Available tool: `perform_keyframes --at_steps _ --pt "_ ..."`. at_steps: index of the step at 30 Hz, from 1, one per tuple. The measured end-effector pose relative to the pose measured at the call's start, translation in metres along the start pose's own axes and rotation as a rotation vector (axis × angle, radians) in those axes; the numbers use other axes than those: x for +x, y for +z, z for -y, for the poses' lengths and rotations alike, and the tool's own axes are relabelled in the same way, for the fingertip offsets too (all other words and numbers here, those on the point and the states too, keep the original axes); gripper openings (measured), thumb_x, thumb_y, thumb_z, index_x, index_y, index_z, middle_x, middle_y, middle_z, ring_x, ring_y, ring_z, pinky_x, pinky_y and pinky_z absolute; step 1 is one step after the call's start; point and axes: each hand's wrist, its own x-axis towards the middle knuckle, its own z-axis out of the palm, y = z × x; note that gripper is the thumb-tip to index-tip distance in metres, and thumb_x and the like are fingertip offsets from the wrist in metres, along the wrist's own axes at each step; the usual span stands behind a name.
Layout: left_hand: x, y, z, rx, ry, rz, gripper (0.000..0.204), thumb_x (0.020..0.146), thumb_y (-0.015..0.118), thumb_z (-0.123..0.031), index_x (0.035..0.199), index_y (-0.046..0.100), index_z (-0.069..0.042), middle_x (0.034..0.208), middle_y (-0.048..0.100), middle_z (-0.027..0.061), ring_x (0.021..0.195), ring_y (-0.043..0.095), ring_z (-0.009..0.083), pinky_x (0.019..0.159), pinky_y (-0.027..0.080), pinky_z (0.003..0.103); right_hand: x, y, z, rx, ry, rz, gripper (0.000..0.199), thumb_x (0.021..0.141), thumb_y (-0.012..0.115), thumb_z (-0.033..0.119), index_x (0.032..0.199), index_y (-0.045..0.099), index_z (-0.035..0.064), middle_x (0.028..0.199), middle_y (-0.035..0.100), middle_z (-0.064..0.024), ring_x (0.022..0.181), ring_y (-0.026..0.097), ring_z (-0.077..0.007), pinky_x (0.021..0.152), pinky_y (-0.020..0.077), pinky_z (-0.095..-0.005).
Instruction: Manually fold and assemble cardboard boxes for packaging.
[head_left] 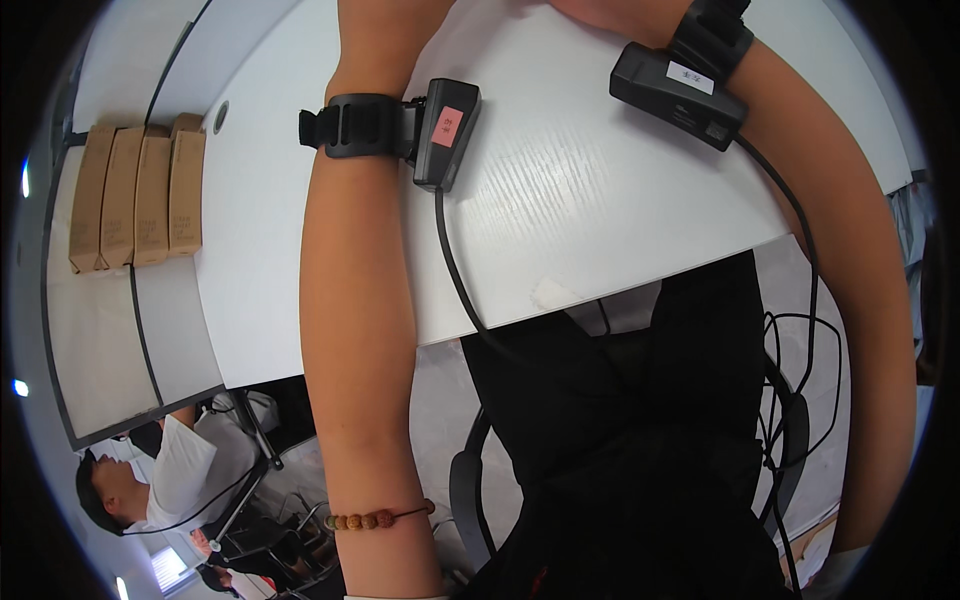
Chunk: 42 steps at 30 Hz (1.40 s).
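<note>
My left hand (395, 22) reaches over the white table (540, 190) and is cut off by the upper edge of the view. Only its wrist end shows, so its fingers are hidden. My right hand (615, 18) comes in from the right toward the same edge, its fingers also out of sight. Whether either hand holds anything cannot be made out. Each wrist wears a black strap with a small black box: the left box (447, 135) carries a pink label, the right box (680, 95) a white one. A bead bracelet (365, 521) circles my left forearm.
Several brown cardboard boxes (152, 195) stand in a row beyond the table's left side. Black cables (815, 250) trail from the wrist boxes past the table's front edge. A person in a white shirt (195, 465) sits at the lower left. My chair's armrest (468, 500) shows beside my legs.
</note>
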Motion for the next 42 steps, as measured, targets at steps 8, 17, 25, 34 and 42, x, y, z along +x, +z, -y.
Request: perform_keyframes --at_steps 8,17,25,34,42 --pt "0.000 -0.004 -0.001 0.076 -0.006 0.040 0.016 0.082 0.079 -0.013 0.081 0.074 0.002 0.071 0.072 0.0158 0.061 0.072 0.0213 0.059 0.055 0.028 -0.002 0.002 -0.004 -0.071 0.009 -0.030 0.025 0.094 0.049 0.028 0.095 0.061 0.0058 0.066 0.047 -0.0009 0.049 0.039 -0.0117 0.048 0.0395 -0.0296" --pt "0.002 -0.005 -0.002 -0.068 -0.123 0.115 0.019 0.083 0.081 -0.017 0.082 0.075 0.001 0.072 0.073 0.0143 0.062 0.071 0.0177 0.060 0.055 0.027 -0.004 -0.001 0.000 -0.091 0.070 -0.011 0.027 0.093 0.050 0.031 0.085 0.056 0.0065 0.061 0.045 -0.0008 0.048 0.039 -0.0115 0.043 0.0344 -0.0290" --pt "0.005 -0.003 0.002 -0.035 -0.090 0.117 0.016 0.080 0.079 -0.013 0.082 0.074 0.003 0.073 0.073 0.0168 0.063 0.072 0.0214 0.061 0.056 0.030 -0.001 0.001 0.001 -0.144 0.093 -0.027 0.028 0.092 0.049 0.032 0.078 0.052 0.0079 0.061 0.045 -0.0019 0.045 0.036 -0.0119 0.041 0.0331 -0.0291" --pt "0.004 -0.003 -0.007 0.028 -0.011 0.108 0.011 0.080 0.074 -0.007 0.076 0.071 0.003 0.067 0.070 0.0170 0.059 0.070 0.0251 0.058 0.055 0.031 -0.003 0.003 0.002 -0.140 0.102 -0.074 0.028 0.093 0.048 0.032 0.077 0.050 0.0092 0.061 0.043 -0.0017 0.045 0.036 -0.0124 0.041 0.0323 -0.0292" --pt "0.005 -0.005 -0.023 -0.189 0.089 0.115 0.008 0.079 0.069 -0.002 0.086 0.067 -0.003 0.080 0.069 0.0101 0.070 0.066 0.0227 0.064 0.053 0.031 -0.014 -0.005 0.019 -0.049 0.128 0.079 0.038 0.103 0.043 0.037 0.079 0.053 0.0087 0.062 0.043 0.0010 0.051 0.039 -0.0098 0.045 0.0309 -0.0257"
